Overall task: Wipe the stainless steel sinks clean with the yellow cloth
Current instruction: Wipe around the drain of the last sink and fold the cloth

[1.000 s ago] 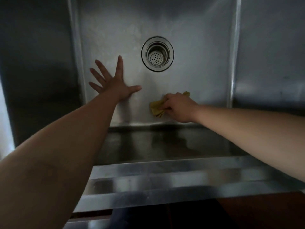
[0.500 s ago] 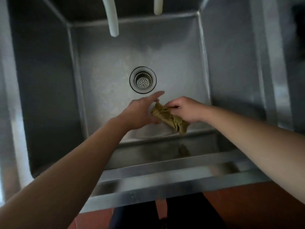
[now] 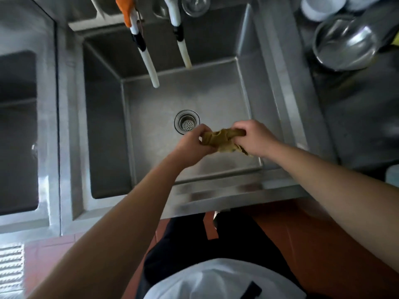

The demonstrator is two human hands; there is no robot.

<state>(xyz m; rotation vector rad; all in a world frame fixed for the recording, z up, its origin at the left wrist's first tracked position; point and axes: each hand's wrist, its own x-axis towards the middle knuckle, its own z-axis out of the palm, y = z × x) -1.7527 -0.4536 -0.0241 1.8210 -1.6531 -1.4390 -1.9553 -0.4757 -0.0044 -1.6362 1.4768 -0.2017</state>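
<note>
Both hands grip the bunched yellow cloth (image 3: pixel 222 140) above the stainless steel sink (image 3: pixel 164 108).

The left hand (image 3: pixel 192 141) curls round the cloth's left end; the right hand (image 3: pixel 253 138) clenches its right end; the cloth stretches between them, seemingly twisted, held just beside the drain (image 3: pixel 187 122); two white spouts (image 3: pixel 149 63) hang over the basin; a metal bowl (image 3: pixel 345 43) sits on the tabletop (image 3: pixel 356 117), right.
</note>
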